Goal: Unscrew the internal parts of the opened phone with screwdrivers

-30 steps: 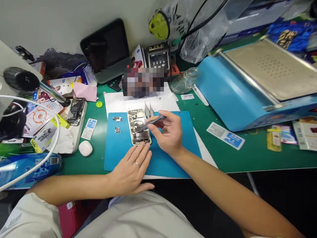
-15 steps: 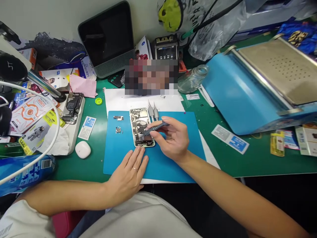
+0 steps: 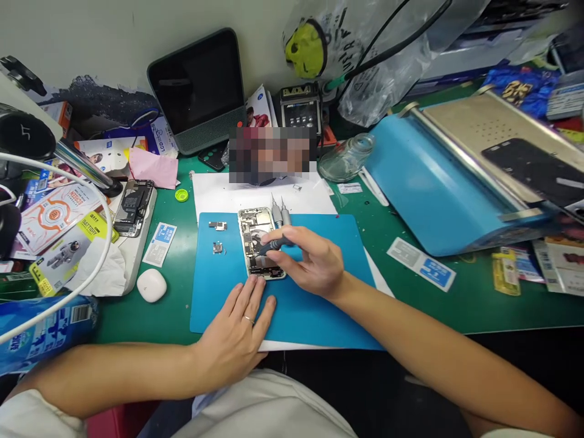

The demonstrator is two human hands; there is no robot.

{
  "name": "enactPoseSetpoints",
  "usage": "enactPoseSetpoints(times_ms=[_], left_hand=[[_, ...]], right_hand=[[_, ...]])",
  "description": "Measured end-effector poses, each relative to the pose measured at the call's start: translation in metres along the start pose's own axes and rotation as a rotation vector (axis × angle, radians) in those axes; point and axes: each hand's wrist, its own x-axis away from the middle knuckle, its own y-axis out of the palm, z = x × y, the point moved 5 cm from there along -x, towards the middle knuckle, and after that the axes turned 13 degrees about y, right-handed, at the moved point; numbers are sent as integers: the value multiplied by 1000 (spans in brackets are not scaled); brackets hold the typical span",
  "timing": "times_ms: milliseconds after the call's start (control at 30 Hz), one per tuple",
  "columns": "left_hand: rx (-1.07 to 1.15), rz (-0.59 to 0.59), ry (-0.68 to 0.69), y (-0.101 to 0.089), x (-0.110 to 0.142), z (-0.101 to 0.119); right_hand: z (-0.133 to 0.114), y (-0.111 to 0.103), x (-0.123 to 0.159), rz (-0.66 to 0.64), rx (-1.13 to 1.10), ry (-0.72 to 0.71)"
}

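Observation:
An opened phone [image 3: 255, 220] lies on the blue mat [image 3: 314, 325], its inner parts exposed. My left hand [image 3: 241, 319] rests flat beside its lower end, fingers stretched out and fingertips at the phone's bottom edge. Over the phone, my right hand [image 3: 314, 258] pinches a slim dark grey hand tool [image 3: 276, 243] between thumb and fingers; its exact kind is unclear and its tip points down into the phone. Two grey screwdrivers [image 3: 280, 214] lie just past the phone's upper right side. Small phone parts [image 3: 219, 248] sit on the mat to the left.
At left stand a white earbud case [image 3: 152, 285], a second opened phone [image 3: 134, 207] and product boxes. A glass jar [image 3: 347, 158] and a blue machine [image 3: 424, 201] with a metal plate are at right. Behind the mat is a dark-screened display [image 3: 198, 91].
The view has tilted slightly upward. My right hand has shifted a little left over the phone, and the tool in it stands steeper. My left hand stays by the phone's lower edge.

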Motion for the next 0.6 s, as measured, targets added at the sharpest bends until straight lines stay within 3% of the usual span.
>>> enactPoseSetpoints(times_ms=[133, 333, 600], left_hand=[[31, 1, 7, 1, 0, -1], [44, 17, 11, 0, 0, -2], [77, 26, 2, -1, -1, -3]], right_hand=[[8, 4, 11, 14, -1, 56], [19, 7, 21, 45, -175, 194], [15, 11, 21, 23, -218, 165]])
